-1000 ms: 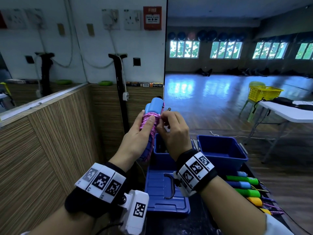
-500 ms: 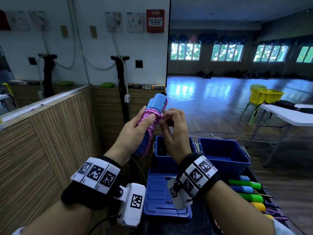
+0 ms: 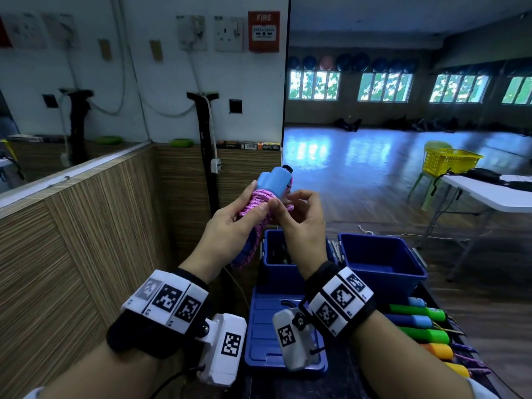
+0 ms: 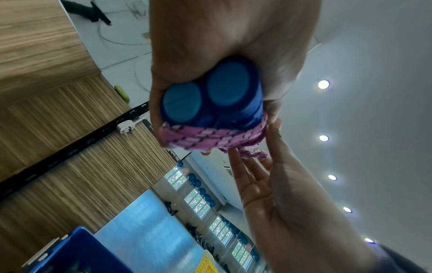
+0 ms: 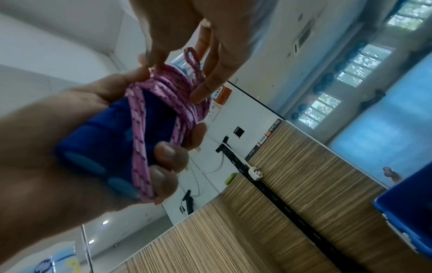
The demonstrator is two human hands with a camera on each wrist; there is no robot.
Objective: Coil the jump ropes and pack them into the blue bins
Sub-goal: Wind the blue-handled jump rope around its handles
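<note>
Blue bins (image 3: 383,263) sit below the hand-held pink rope (image 3: 259,201).

Both my forearms reach forward and up, wrists close together at chest height. My left hand (image 3: 230,226) is curled around the bundle, thumb laid across its top, fingertips (image 5: 171,153) wrapped underneath. My right hand (image 3: 302,223) sits just beside it, fingers bent, thumb and forefinger pinching at the wrapped part.

Head view looks down, forward – wrist views close, upward; all share rope bundle (image 3: 260,201)
</note>
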